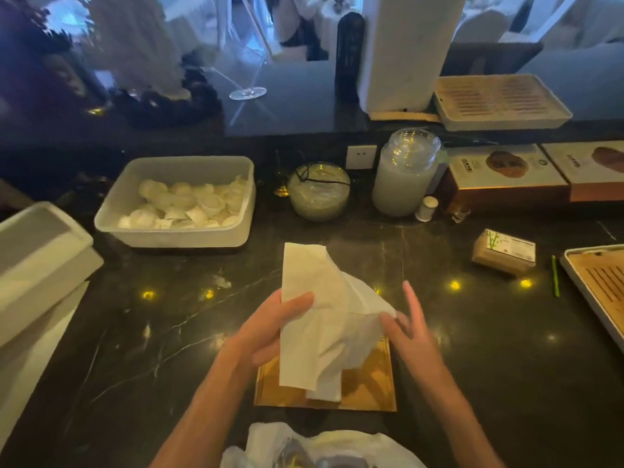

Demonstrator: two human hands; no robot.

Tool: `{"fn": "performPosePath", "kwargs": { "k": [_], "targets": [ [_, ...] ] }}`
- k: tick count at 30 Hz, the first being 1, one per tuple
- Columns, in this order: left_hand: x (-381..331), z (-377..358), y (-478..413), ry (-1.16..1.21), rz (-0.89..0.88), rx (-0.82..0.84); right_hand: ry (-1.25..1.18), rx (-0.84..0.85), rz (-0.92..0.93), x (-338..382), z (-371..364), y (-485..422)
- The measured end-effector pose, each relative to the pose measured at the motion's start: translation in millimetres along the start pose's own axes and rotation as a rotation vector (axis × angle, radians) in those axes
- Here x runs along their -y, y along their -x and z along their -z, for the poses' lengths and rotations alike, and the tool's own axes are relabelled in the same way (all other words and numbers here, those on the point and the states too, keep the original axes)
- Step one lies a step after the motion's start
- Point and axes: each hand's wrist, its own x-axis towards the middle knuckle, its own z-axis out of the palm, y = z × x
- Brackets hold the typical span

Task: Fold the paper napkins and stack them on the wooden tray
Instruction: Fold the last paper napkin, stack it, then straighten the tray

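Nearest the person, a crinkled white plastic bag point(324, 447) lay at the counter's point(152, 332) edge. Just beyond it sat the tray point(374, 396), a flat, square, honey-coloured board, directly under both hands.

Over it hung the napkin point(314, 336), thin, soft, white and lightly creased. It was a tall strip with its long axis running away from the person and its near end reaching down over the tray. Whether that end touched the wood, or a second sheet lay beneath it, could not be told. The left hand point(270, 329) gripped the strip's left edge, thumb on top and fingers curled beneath. The right hand point(405, 329) pinched the loose, rumpled flap on the right, its forefinger pointing straight out. That flap lay on the right hand's side, so the fold would likely turn on bringing it leftward across the strip, along the long axis.

Farther off on the dark, glossy, veined stone stood:
- a pale plastic tub point(236, 228) of small white rounds, on the left
- a glass bowl point(319, 194) and a frosted jar point(405, 177), in the centre
- a wrapped pack point(503, 253) and a slatted tray point(597, 285), on the right
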Motion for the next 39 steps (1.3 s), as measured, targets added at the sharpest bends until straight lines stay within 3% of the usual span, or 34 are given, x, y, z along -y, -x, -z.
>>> {"fn": "performPosePath", "kwargs": {
  "k": [3,6,11,17,24,30,34,37,39],
  "targets": [
    [-6.9,5.1,7.9,0.000,0.008,-0.023,-0.205,0.050,-0.032,2.0,-3.5,-12.0],
    [-17.1,9.0,15.8,-0.210,0.014,-0.175,-0.258,-0.016,0.062,11.6,-2.3,-16.1],
    [-18.2,12.7,22.7,-0.343,-0.058,-0.341,-0.140,-0.063,0.075,28.5,8.2,-8.7],
    [-23.9,7.7,26.2,-0.410,-0.073,-0.324,0.008,-0.011,0.054,44.1,23.8,7.1],
    [-25.0,-1.7,35.6,-0.420,-0.413,-0.302,-0.161,-0.073,0.244,57.8,35.6,19.0],
    [-23.2,-8.0,28.4,-0.502,-0.481,-0.328,-0.147,-0.199,0.240,59.9,17.5,15.6],
    [-23.0,3.7,30.8,-0.620,-0.479,-0.254,-0.179,-0.173,0.258,59.0,15.4,14.6],
    [-22.3,6.1,32.0,-0.694,-0.453,-0.263,-0.049,-0.178,0.257,62.9,14.0,13.6],
    [-20.3,3.9,33.4,-0.816,-0.536,-0.315,0.136,-0.182,0.314,68.0,14.5,11.2]
  ]
}}
